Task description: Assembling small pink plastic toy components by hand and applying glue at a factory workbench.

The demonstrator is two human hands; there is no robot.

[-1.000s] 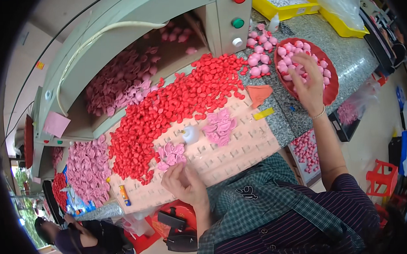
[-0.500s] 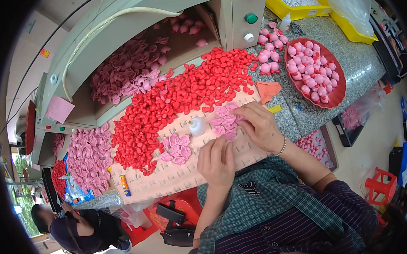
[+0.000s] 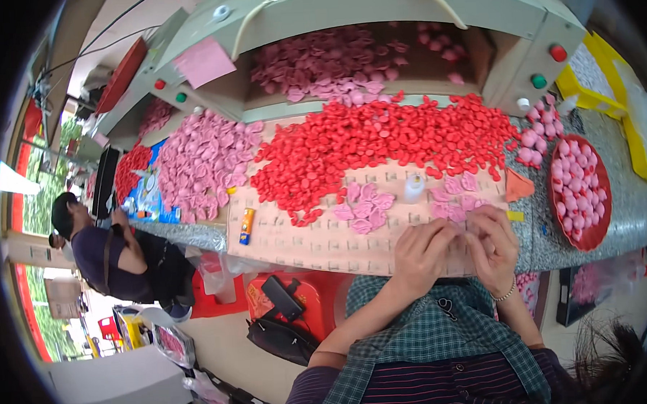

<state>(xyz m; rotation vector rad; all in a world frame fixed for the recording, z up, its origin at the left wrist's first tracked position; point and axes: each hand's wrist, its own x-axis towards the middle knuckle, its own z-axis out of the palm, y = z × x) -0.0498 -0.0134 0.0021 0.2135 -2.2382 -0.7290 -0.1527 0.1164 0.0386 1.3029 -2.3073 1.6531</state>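
Observation:
My left hand (image 3: 420, 255) and my right hand (image 3: 494, 249) meet over the near edge of the tan printed sheet (image 3: 303, 239). The fingertips of both are pinched close together; whatever lies between them is too small or hidden to name. Just beyond the right fingers is a cluster of pink petal-shaped pieces (image 3: 449, 196), partly covered by that hand. A second pink cluster (image 3: 365, 206) rests farther left. Between the clusters stands a small white squeeze bottle (image 3: 414, 188). A long heap of small glossy red pieces (image 3: 378, 138) spreads along the sheet's far side.
A grey-green machine housing (image 3: 373, 12) arches over pink pieces at the back. At the right sits a red bowl (image 3: 605, 226) of pink balls with red parts. A large pink pile (image 3: 206, 160) and a yellow-blue tube (image 3: 247, 225) lie left. Another person (image 3: 109, 247) works farther left.
My right hand has drawn back from the right pink cluster, and both hands' fingertips have come together near the sheet's edge. The whole view has swung left.

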